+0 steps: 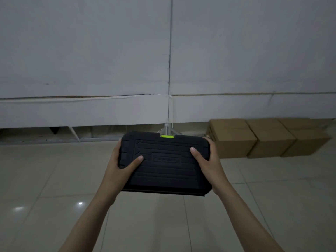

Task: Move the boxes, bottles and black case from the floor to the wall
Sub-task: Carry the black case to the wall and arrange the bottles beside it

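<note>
A black ribbed case (164, 166) with a small lime-green latch on its far edge is held flat in the air in front of me, above the tiled floor. My left hand (121, 165) grips its left edge, thumb lying on the lid. My right hand (207, 160) grips the right edge the same way, thumb on top. Three brown cardboard boxes (269, 138) stand in a row on the floor against the wall (91, 70), to the right of the case. No bottles are in view.
The wall is made of white panels with a vertical seam and a metal stand foot (168, 130) at its base, right behind the case. Light glossy floor tiles (54, 197) stretch to the left and below.
</note>
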`<state>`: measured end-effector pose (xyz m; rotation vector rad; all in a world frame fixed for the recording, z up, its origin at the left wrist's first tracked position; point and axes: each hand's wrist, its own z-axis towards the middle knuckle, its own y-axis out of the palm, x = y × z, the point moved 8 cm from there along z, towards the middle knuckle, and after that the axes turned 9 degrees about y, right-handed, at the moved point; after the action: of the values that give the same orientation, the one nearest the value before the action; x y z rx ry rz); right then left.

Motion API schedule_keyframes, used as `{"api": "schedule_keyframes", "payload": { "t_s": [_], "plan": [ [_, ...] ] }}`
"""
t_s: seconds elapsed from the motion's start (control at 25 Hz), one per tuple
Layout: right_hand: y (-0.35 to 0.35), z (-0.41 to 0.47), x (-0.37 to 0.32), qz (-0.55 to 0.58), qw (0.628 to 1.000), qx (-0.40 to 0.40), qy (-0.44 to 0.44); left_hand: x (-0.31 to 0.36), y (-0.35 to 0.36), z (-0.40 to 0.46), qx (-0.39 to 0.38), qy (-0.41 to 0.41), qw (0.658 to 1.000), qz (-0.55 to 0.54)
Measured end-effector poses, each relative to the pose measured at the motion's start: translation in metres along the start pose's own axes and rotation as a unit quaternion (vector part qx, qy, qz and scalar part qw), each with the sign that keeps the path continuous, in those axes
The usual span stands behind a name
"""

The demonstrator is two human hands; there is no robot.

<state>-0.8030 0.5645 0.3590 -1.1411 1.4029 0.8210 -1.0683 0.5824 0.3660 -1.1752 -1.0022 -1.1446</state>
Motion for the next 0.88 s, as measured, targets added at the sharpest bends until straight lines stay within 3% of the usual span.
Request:
{"api": "schedule_keyframes", "payload": {
  "t_s": [0.68,0.88],
  "plan": [
    [-0.098,0.415,-0.047,-0.011,0.993,0.116,-0.01,-0.031,0.239,0.413,-0.084,0.008,0.996,-0.006],
    [-0.129,0.545,-0.007,-0.014,0.996,0.077,0.033,-0.087,0.315,0.489,-0.051,-0.026,0.998,0.004]
  ]
}}
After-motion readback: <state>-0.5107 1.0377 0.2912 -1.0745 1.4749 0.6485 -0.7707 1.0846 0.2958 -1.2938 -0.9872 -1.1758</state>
